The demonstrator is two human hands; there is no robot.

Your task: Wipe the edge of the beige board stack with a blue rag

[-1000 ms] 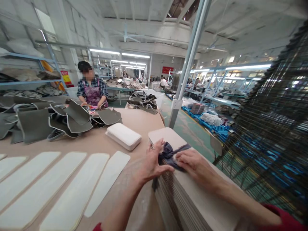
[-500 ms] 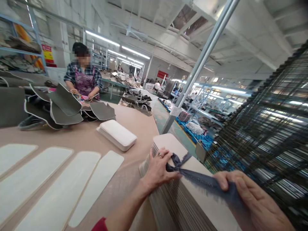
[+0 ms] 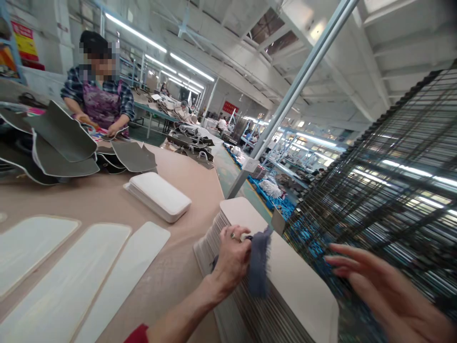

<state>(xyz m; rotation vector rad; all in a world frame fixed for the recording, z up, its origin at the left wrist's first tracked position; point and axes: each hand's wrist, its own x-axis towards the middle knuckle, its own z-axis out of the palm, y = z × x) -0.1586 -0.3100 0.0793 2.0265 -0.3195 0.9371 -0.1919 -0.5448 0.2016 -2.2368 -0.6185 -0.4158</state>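
A blue-grey cloth strip (image 3: 260, 267) hangs over the side of a stack of boards (image 3: 303, 290), gripped by the left hand (image 3: 232, 256). The right hand (image 3: 382, 290) is open, apart from the strip, right of the stack. White panels (image 3: 124, 281) lie leftward on the worktop (image 3: 182, 169).

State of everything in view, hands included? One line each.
Left hand: closed on the cloth strip
Right hand: open, holding nothing
Cloth strip: part hanging down; knotted or not, unclear
Panel stack: piled, top panel lying flat
White stack: piled on the table
Pale panels: laid flat, side by side
Grey pieces: heaped loosely
Ceiling lights: lit
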